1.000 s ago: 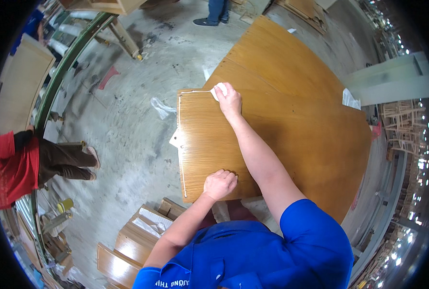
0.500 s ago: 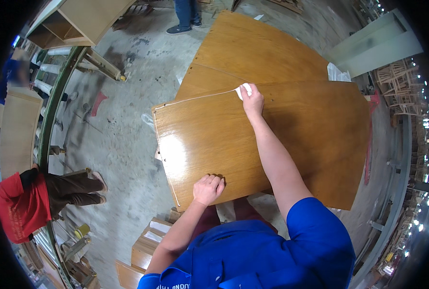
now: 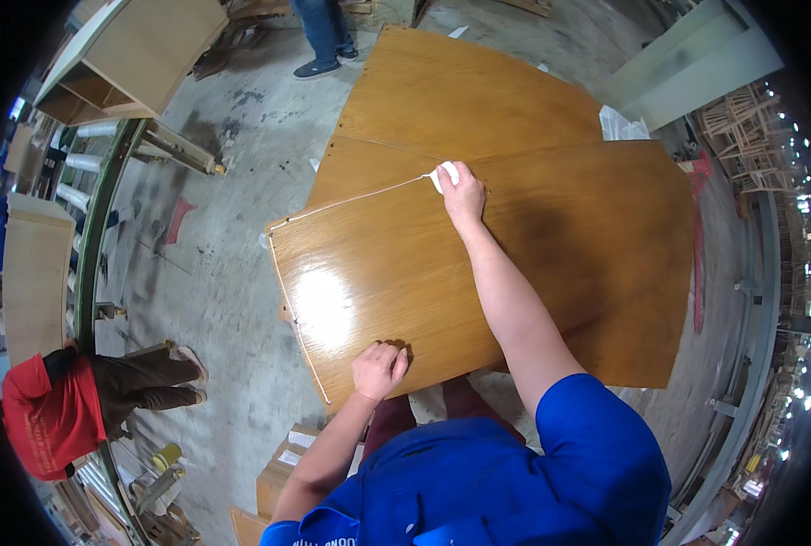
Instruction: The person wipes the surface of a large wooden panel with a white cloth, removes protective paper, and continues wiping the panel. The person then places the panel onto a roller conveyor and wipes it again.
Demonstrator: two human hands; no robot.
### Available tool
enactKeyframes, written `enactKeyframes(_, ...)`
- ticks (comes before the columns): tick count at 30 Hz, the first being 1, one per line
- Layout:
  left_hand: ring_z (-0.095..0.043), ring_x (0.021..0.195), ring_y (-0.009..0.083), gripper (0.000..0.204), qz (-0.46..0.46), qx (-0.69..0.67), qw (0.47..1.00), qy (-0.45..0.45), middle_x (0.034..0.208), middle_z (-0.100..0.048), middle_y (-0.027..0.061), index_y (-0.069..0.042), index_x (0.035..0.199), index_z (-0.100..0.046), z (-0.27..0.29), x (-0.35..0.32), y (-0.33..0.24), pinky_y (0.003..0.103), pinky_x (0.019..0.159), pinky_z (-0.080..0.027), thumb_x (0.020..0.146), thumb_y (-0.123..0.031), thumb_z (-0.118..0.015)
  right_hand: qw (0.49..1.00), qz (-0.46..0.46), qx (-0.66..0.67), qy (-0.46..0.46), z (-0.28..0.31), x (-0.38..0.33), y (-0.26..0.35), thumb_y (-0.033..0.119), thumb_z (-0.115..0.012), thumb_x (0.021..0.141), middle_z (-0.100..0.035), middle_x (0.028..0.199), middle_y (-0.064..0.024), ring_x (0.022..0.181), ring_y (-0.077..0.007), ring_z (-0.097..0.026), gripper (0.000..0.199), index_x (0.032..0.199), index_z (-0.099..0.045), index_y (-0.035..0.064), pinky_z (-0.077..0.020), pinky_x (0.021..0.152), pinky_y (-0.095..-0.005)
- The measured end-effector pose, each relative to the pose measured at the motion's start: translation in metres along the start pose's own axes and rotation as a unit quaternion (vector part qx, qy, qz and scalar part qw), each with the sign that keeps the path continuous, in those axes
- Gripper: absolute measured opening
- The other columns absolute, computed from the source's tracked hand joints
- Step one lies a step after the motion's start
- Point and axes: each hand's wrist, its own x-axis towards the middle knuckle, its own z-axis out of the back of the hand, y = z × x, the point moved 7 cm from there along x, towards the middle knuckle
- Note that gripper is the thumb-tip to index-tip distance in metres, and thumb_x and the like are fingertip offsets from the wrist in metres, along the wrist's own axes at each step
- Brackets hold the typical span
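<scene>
In front of me lies a varnished brown wood panel [image 3: 405, 291], with a similar panel [image 3: 478, 82] under its far side. My right hand [image 3: 465, 194] is closed around a small white squeeze bottle [image 3: 443, 176] at the panel's far edge. From the bottle's tip a thin white line [image 3: 355, 200], apparently glue, runs left along that edge. It turns at the corner and follows the left edge toward me. Small dark holes show near these edges. My left hand [image 3: 380, 369] rests on the panel near its close edge, fingers curled in, with nothing visible in them.
A person in a red shirt [image 3: 52, 409] stands at left beside a green-framed roller conveyor [image 3: 87, 264]. Another person's legs [image 3: 322, 36] show at the far side. A wooden cabinet [image 3: 141, 59] stands far left, a grey box-shaped piece [image 3: 688, 73] far right. Wood pieces [image 3: 273, 482] lie near my left arm.
The whole view has turned slightly, shifting the panels left. Both hands keep nearly the same places on the panel, and the bottle stays in my right hand.
</scene>
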Motion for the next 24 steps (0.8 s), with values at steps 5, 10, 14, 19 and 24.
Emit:
enactKeyframes(5,-0.053,0.059,0.027,0.019,-0.058,-0.061,0.996,0.038,0.061,-0.054,0.0083,-0.006,0.063,-0.054,-0.023,0.053,-0.033,0.037,0.054,-0.044,0.077,-0.012,-0.065,1.0,-0.023,0.014,-0.012,0.022,0.016,-0.019,0.039,-0.059,0.083,-0.067,0.089,-0.0163,0.084,-0.0342,-0.063,0.034,0.1,-0.063,0.0099,-0.0493,0.073,-0.0421)
enactKeyframes(10,-0.052,0.066,0.0271,0.016,-0.103,-0.092,0.989,0.054,0.067,-0.055,0.0081,-0.005,0.069,-0.056,-0.062,0.125,-0.074,0.038,0.062,-0.044,0.079,-0.015,-0.063,0.998,-0.013,0.005,-0.063,0.063,0.044,-0.061,0.04,-0.059,0.083,-0.067,0.087,-0.0163,0.083,-0.0339,-0.064,0.034,0.1,-0.063,0.0101,-0.0492,0.073,-0.0426)
enactKeyframes(14,-0.052,0.073,0.0262,0.012,-0.123,-0.082,0.987,0.061,0.073,-0.057,0.0069,-0.006,0.073,-0.058,-0.092,0.166,-0.1,0.038,0.068,-0.042,0.079,-0.015,-0.062,0.994,-0.03,-0.025,-0.1,0.096,0.067,-0.096,0.042,-0.058,0.083,-0.066,0.086,-0.0166,0.082,-0.0345,-0.063,0.036,0.1,-0.063,0.0107,-0.0491,0.073,-0.0429)
enactKeyframes(19,-0.051,0.084,0.0246,0.009,-0.143,-0.064,0.986,0.055,0.083,-0.057,0.0054,-0.007,0.079,-0.06,-0.132,0.206,-0.13,0.037,0.074,-0.041,0.079,-0.016,-0.061,0.988,-0.042,-0.019,-0.145,0.129,0.093,-0.128,0.044,-0.057,0.082,-0.066,0.086,-0.0161,0.08,-0.0364,-0.063,0.036,0.1,-0.063,0.012,-0.049,0.071,-0.0442)
enactKeyframes(24,-0.051,0.096,0.0285,0.012,-0.142,-0.093,0.984,0.062,0.097,-0.056,0.0096,-0.005,0.086,-0.06,-0.174,0.238,-0.157,0.039,0.083,-0.041,0.08,-0.015,-0.06,0.99,-0.042,-0.041,-0.127,0.145,0.111,-0.148,0.044,-0.057,0.083,-0.066,0.086,-0.0168,0.08,-0.0365,-0.063,0.037,0.1,-0.063,0.0116,-0.049,0.07,-0.0449)
